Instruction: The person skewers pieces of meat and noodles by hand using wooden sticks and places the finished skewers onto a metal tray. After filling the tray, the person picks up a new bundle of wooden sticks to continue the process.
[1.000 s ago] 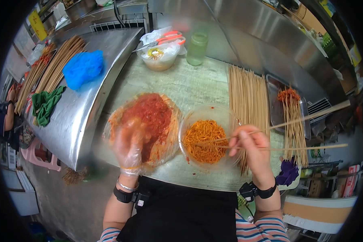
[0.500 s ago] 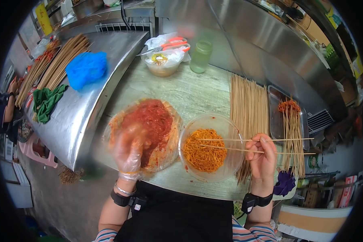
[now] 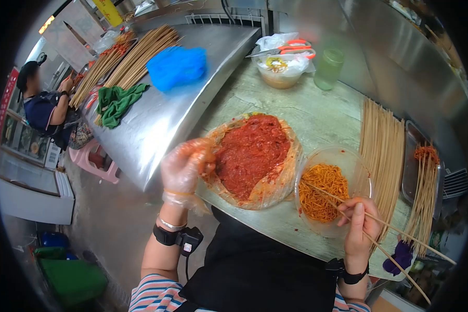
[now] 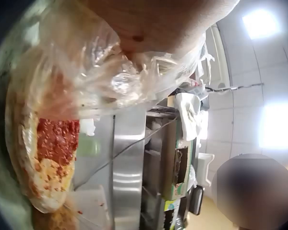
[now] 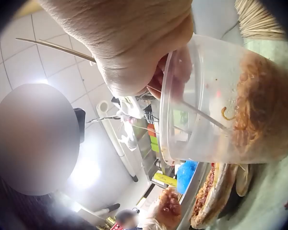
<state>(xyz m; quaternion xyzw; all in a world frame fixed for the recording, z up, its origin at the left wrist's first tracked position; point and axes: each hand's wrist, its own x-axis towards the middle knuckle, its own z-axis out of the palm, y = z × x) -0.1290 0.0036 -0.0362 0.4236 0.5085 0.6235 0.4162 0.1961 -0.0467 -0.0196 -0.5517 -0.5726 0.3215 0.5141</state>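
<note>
My left hand [image 3: 184, 166], in a clear plastic glove smeared red at the fingers, is raised just left of a plastic-lined dish [image 3: 291, 179] of thick red paste [image 3: 252, 153]. Its fingers bend loosely with nothing seen between them. My bare right hand [image 3: 361, 223] pinches two long bamboo skewers [image 3: 387, 223] at the near right rim of a clear plastic tub [image 3: 361, 166]. Their tips reach into thin orange shreds [image 3: 325, 190] in the tub. The right wrist view has a skewer [image 5: 204, 117] running inside the tub wall, with a few shreds stuck there.
Bare bamboo skewers [image 3: 382, 156] lie in a row right of the tub, beside a metal tray [image 3: 413, 156] with loaded skewers [image 3: 425, 177]. Scissors [image 3: 291, 48] top a bowl [image 3: 280, 78] near a green jar [image 3: 328, 70]. A steel counter [image 3: 156, 130] holds a blue bag [image 3: 177, 67]; another person [image 3: 44, 109] is behind.
The head view has turned left. My left hand has come away from over the red paste to its left side. The skewers, held level half a second ago, now slant down into the shreds.
</note>
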